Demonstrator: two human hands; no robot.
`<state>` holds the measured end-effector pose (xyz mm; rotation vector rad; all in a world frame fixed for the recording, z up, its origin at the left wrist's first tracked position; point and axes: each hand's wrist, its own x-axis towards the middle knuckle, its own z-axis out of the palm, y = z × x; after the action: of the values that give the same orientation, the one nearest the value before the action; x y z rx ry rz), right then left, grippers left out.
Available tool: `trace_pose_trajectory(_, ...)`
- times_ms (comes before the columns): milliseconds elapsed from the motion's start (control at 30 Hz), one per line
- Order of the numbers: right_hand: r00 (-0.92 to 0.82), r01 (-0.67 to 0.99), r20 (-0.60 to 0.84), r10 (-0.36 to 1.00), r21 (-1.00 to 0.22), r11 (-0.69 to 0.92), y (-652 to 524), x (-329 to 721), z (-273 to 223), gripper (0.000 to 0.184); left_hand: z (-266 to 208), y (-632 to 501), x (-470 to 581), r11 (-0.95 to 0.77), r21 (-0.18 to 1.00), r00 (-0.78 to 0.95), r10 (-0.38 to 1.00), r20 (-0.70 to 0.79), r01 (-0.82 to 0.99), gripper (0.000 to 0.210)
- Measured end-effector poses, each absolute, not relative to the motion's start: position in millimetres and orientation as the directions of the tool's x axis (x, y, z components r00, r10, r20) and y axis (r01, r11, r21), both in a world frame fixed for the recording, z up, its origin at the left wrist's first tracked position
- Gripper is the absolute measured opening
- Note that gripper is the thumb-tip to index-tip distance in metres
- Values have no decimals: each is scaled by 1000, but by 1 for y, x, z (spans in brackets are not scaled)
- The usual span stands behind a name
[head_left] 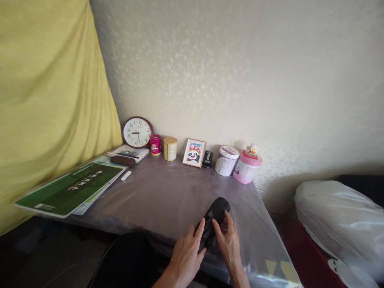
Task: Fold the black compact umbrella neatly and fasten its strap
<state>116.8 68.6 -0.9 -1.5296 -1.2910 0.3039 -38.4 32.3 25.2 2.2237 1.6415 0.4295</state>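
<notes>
A black folded umbrella lies slanted on the table near its front edge, its far end pointing up and to the right. My left hand grips its lower left side, thumb and fingers around the near part. On the right side, my right hand has thumb and fingertips bent against the black cloth, near a small strap or flap. The near end of the umbrella is partly covered by both hands.
Along the wall stand a clock, a pink can, a yellow tin, a panda picture frame, a black stapler-like object, a white tub and a pink tub. Green booklets lie left.
</notes>
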Motion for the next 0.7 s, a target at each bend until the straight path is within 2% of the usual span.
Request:
trace_pose_trajectory(100, 234, 596, 427, 873, -773, 218, 70, 118, -2, 41, 26, 32, -36, -282, 365, 291, 956, 32, 887, 79)
trace_pose_trajectory(167, 149, 541, 441, 885, -785, 300, 71, 120, 1, 29, 27, 32, -35, -285, 323, 294, 955, 21, 902, 79)
trace_pose_trajectory(233, 147, 457, 446, 883, -822, 339, 71, 123, 5, 22, 28, 31, -35, -289, 292, 298, 954, 12, 912, 78)
trace_pose_trajectory(333, 197, 289, 341, 919, -916, 278, 64, 127, 13, 22, 31, 32, -34, -293, 267, 304, 953, -3, 918, 76)
trace_pose_trajectory(467, 133, 97, 131, 982, -988, 119, 49, 127, 28, 27, 30, 31, -31, -256, 300, 274, 962, -20, 919, 69)
trace_pose_trajectory(567, 66, 40, 101, 993, -994, 99, 46, 123, 35, 27, 25, 31, -29, -243, 348, 256, 967, 10, 905, 61)
trace_pose_trajectory(700, 36, 26, 112, 993, -993, 111, 58, 118, 37, 26, 20, 30, -28, -238, 349, 250, 968, 12, 906, 56)
